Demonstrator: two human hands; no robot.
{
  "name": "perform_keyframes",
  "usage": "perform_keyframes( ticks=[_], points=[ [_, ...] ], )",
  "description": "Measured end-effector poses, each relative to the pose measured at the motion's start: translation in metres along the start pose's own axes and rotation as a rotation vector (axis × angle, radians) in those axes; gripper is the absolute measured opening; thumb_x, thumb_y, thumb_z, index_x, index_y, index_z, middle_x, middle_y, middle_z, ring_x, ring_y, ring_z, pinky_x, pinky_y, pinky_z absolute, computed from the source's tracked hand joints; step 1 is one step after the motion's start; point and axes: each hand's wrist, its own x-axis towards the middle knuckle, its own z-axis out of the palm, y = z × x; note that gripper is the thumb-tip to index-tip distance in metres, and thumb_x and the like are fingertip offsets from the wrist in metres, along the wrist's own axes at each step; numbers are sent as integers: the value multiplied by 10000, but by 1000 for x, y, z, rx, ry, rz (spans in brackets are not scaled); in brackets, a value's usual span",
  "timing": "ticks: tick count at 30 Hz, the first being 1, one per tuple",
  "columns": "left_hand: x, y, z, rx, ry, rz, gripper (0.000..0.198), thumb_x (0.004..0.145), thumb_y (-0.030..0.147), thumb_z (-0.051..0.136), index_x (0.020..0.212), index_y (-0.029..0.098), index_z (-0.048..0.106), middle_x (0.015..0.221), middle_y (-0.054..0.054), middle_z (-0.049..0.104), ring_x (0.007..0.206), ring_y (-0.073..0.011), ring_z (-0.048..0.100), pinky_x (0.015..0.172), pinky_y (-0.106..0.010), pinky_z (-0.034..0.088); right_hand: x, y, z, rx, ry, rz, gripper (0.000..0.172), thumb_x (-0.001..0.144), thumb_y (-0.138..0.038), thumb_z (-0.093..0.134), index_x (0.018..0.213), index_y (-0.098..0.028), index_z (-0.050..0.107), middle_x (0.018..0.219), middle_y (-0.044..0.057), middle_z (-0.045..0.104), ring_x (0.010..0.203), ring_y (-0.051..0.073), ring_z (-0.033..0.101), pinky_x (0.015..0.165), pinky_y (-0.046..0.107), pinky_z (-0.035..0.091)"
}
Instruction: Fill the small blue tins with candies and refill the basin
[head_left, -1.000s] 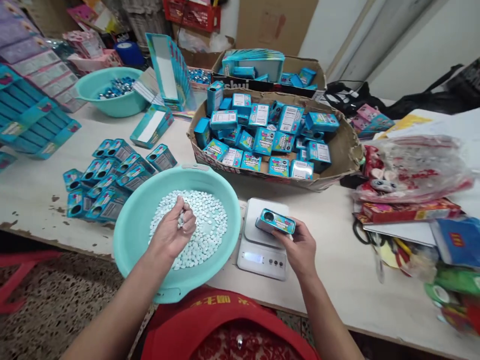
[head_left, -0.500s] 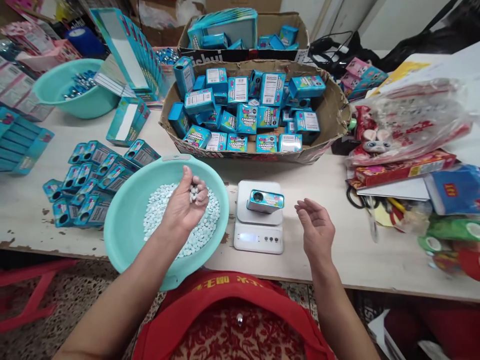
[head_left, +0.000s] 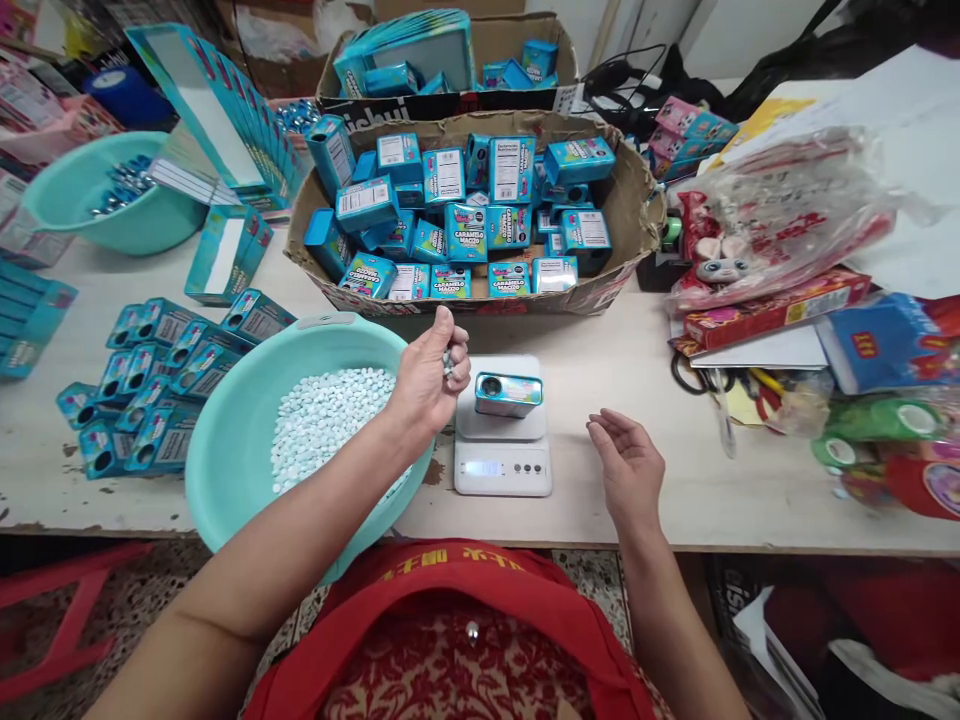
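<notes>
My left hand (head_left: 429, 378) is curled around some candies (head_left: 448, 364), and just right of those fingers the tin (head_left: 511, 396) sits on the scale (head_left: 502, 482). My right hand (head_left: 630, 465) holds nothing, its fingers loosely bent, well apart from the tin. I'd guess the tin stiff and light, its gloss slippery: best gripped by its long sides, clear of the hole (head_left: 491, 386). The candies look hard, likely to slip from slack fingers.

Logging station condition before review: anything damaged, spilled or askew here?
Some wear. The front cardboard box, beyond the scale, has a torn, ragged rim. The table has brown chipped-looking patches near its front edge, left of the large bowl. No obvious spill.
</notes>
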Motion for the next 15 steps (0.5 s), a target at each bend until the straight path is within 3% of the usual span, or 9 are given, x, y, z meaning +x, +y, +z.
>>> perform_keyframes(
  ticks=[6, 15],
  points=[
    [7, -10, 9, 54, -64, 79, 441, 712, 546, 694, 647, 150, 510, 450, 93, 296, 345, -13, 264, 335, -155, 160, -1, 1, -1, 20, 10, 33, 385, 681, -382, 756, 978, -169, 636, 939, 87, 694, 911, 210, 648, 898, 455, 500],
    [11, -14, 11, 54, -84, 125, 428, 685, 527, 727, 670, 151, 522, 463, 95, 310, 361, -19, 275, 342, -158, 163, -2, 1, 3, 36, -11, 66, 403, 675, -401, 758, 978, -166, 634, 942, 97, 697, 918, 220, 648, 905, 468, 496]
  ],
)
